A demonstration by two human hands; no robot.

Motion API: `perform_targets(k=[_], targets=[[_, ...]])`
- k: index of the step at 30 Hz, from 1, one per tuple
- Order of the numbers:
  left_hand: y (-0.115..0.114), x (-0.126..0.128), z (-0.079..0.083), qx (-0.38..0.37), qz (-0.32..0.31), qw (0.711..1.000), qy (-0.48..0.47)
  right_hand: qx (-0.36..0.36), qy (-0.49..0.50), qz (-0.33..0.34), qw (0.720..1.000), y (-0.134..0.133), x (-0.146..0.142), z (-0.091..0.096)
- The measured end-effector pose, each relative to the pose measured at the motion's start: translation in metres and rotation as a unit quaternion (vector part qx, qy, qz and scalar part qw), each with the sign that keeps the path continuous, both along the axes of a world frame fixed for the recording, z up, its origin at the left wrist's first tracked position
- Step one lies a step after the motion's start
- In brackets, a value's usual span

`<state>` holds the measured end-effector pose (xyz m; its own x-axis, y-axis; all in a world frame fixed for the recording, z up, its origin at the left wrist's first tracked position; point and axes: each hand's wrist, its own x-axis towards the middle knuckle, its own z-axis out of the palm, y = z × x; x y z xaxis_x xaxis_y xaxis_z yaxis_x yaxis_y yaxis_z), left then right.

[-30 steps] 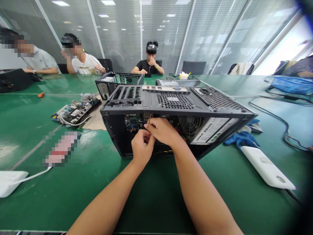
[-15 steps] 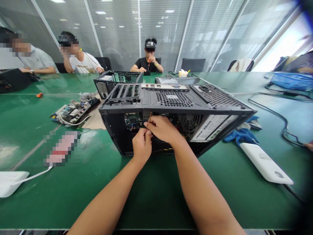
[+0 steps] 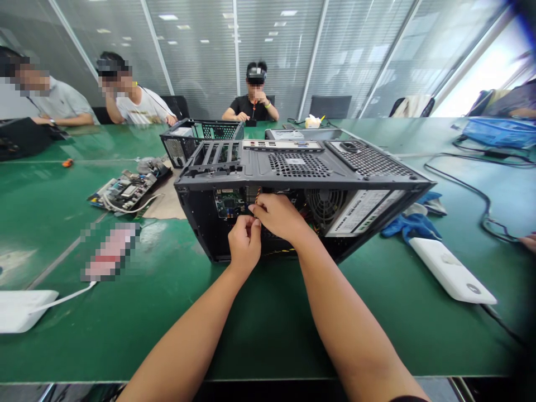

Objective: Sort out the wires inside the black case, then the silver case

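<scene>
An open black computer case (image 3: 301,167) lies on its side on the green table (image 3: 268,329), its open side facing me. Both my hands are at the opening, close together. My left hand (image 3: 244,244) is closed in a pinch just below the case's upper edge. My right hand (image 3: 280,216) is curled beside it, fingers pressed on a bundle of orange and yellow cables (image 3: 256,196) inside the case. A green circuit board (image 3: 228,202) and a round fan (image 3: 324,204) show inside. What the left fingers grip is hidden.
A loose motherboard (image 3: 125,191) and a second empty case (image 3: 201,139) lie at the left rear. A white box (image 3: 450,270) and blue cloth (image 3: 408,226) are on the right, a white device (image 3: 23,310) with a cable on the left. Three people sit across the table.
My hands have stayed at the same spot in the case, shifting only slightly. The view has tilted a little, so the case sits slightly higher in the picture.
</scene>
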<state>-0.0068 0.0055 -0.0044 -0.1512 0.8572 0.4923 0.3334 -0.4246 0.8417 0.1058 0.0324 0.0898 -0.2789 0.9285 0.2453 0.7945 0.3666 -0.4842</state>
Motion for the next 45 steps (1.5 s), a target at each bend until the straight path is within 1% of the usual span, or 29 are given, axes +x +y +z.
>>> perform_targets(k=[8, 12, 18, 24, 28, 33, 38, 42, 45], targets=[[0.000, 0.002, 0.000, -0.005, -0.031, 0.999, -0.030, 0.008, 0.010, -0.002, 1.000, -0.004, 0.000, -0.002], [0.002, 0.001, -0.002, -0.010, -0.030, 0.999, -0.044, -0.001, 0.012, 0.006, 1.000, -0.004, -0.001, -0.004], [0.002, 0.002, -0.001, -0.010, -0.028, 0.998, -0.051, 0.023, 0.032, 0.022, 0.999, -0.003, 0.001, -0.008], [0.003, 0.003, 0.000, -0.009, -0.047, 0.997, -0.066, 0.028, 0.063, 0.012, 0.998, 0.001, 0.002, -0.013], [0.004, 0.003, -0.001, -0.006, -0.041, 0.997, -0.065, 0.039, 0.068, 0.001, 0.997, 0.002, 0.000, -0.017], [0.002, 0.000, -0.001, 0.013, -0.007, 0.999, -0.031, 0.039, 0.067, -0.008, 0.997, 0.001, -0.004, -0.017], [0.001, -0.001, 0.001, 0.048, -0.015, 0.998, -0.033, 0.036, 0.065, -0.010, 0.997, 0.001, -0.004, -0.016], [0.001, -0.001, 0.001, 0.038, -0.004, 0.999, -0.030, 0.029, 0.074, -0.010, 0.997, -0.001, -0.004, -0.015], [0.002, -0.001, 0.000, 0.027, -0.025, 0.999, -0.032, 0.019, 0.090, -0.003, 0.996, -0.001, -0.003, -0.014]])
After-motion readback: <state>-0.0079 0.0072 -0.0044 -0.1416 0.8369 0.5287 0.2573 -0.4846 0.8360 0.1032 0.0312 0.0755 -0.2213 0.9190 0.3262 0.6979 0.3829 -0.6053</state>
